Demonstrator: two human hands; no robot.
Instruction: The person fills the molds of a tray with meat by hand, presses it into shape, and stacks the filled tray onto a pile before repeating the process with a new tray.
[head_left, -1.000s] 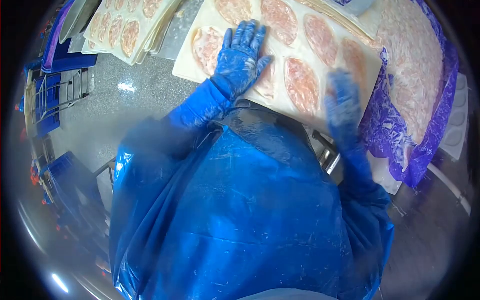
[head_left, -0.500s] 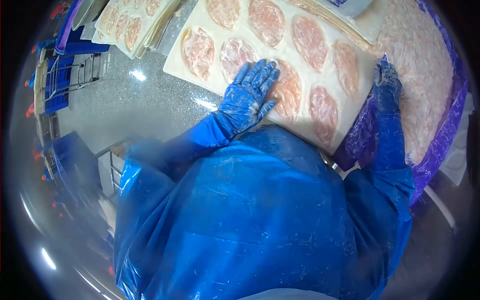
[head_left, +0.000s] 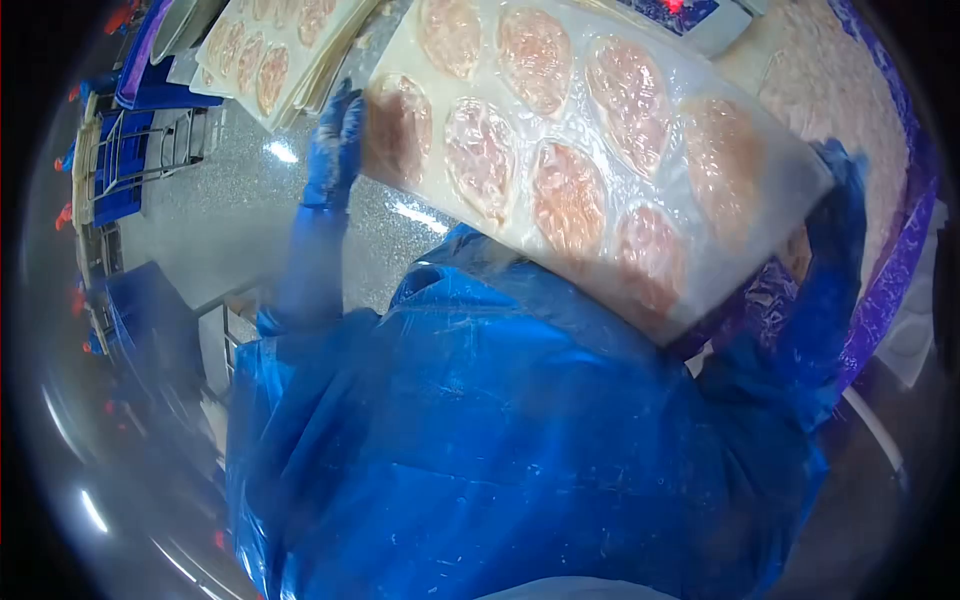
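Note:
A white mould board point(head_left: 505, 125) with several leaf-shaped hollows filled with pale pink minced meat point(head_left: 567, 195) lies tilted across my front, its surface glossy. My gloved left hand point(head_left: 338, 140) is at its left edge, fingers pointing up and closed along the side. At the right corner, my gloved right hand point(head_left: 843, 170) grips the board, somewhat blurred by motion; part of its fingers is hidden. Beyond that hand lies a big mass of minced meat point(head_left: 845, 80) on purple plastic sheeting point(head_left: 895, 290).
A stack of similar filled boards point(head_left: 300, 60) stands at the upper left on the metal table point(head_left: 250, 170). More boards lie beyond mine at the top. A blue scale-like device with a red light point(head_left: 675, 8) is at the top. Blue bins point(head_left: 120, 190) and several people are at far left.
My left hand has gone from lying flat on the meat to the board's left edge. The board has risen and shifted right, with my right hand moving out at its corner.

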